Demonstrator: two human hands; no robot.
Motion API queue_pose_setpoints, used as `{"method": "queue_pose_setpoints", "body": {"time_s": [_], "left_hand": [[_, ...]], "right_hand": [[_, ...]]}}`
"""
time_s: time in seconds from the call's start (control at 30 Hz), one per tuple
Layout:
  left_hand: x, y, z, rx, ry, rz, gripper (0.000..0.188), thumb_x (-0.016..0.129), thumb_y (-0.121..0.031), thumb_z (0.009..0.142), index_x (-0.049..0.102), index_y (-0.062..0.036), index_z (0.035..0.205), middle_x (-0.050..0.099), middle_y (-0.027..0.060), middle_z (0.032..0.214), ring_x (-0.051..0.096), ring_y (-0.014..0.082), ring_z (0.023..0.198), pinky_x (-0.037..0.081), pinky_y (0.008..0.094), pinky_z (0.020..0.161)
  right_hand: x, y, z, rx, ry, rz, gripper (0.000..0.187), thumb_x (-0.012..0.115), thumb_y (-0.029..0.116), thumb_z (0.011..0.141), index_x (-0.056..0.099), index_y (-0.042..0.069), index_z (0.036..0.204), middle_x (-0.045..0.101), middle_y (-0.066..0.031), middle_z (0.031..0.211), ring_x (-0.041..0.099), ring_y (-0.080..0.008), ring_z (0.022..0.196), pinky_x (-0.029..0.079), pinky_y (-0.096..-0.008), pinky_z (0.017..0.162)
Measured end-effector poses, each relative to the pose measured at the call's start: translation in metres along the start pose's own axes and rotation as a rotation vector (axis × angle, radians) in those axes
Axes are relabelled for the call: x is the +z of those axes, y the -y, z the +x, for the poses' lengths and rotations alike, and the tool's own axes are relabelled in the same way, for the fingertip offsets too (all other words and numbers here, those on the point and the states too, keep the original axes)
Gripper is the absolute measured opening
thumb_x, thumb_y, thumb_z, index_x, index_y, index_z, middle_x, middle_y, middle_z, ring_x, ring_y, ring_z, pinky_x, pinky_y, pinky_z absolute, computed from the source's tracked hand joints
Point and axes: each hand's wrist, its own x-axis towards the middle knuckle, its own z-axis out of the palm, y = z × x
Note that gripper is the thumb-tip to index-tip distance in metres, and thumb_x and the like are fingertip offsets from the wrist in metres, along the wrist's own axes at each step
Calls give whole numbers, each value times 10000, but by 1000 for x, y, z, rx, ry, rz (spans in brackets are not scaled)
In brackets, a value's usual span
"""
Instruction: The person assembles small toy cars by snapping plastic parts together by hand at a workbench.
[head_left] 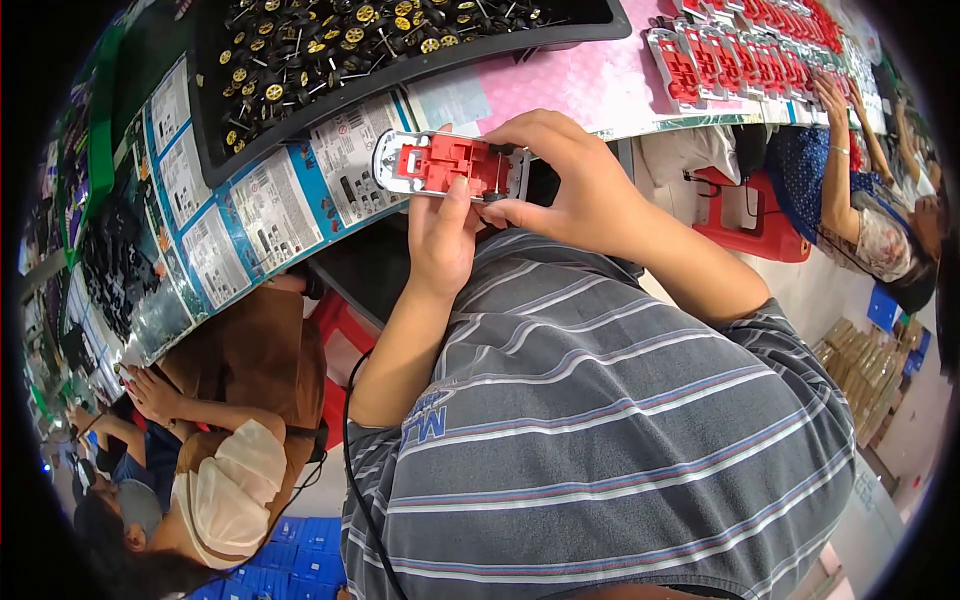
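Long work table (560,85) with a pink top, edged with printed paper sheets (250,205); on it a black plastic tray (420,55) full of small black wheels with yellow hubs on axles, and at the far right a row of red-and-grey plastic toy chassis parts (745,55); other seated people work along both sides, blue crates on the floor. Both forearms rise from the striped grey shirt (600,440) to the table edge. The left hand (440,235) clasps the near edge of a red-and-grey plastic toy chassis (450,165) with thumb on top, while the right hand (565,180) curls over its right end, fingers closed on it, holding it just off the table edge.
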Motion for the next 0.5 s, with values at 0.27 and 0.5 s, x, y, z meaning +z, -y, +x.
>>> {"method": "queue_pose_setpoints", "body": {"time_s": [0.27, 0.5], "left_hand": [[-7, 6, -9, 65, -88, 39, 590, 464, -249, 1062, 266, 25, 1545, 537, 184, 1352, 602, 261, 1134, 530, 399, 902], [-14, 8, -11, 57, -33, -45, 558, 475, -239, 1081, 269, -16, 1549, 603, 142, 1179, 596, 168, 794, 504, 298, 685]], "right_hand": [[6, 1, 4, -25, 97, 1, 578, 888, 190, 702, 649, 10, 1197, 653, -164, 1119, 639, -332, 1059, 523, -399, 928], [-38, -20, 50, -182, -182, -149, 259, 795, 158, 834, 698, 1, 1016, 684, -147, 938, 685, -302, 851, 549, -370, 753]]}}
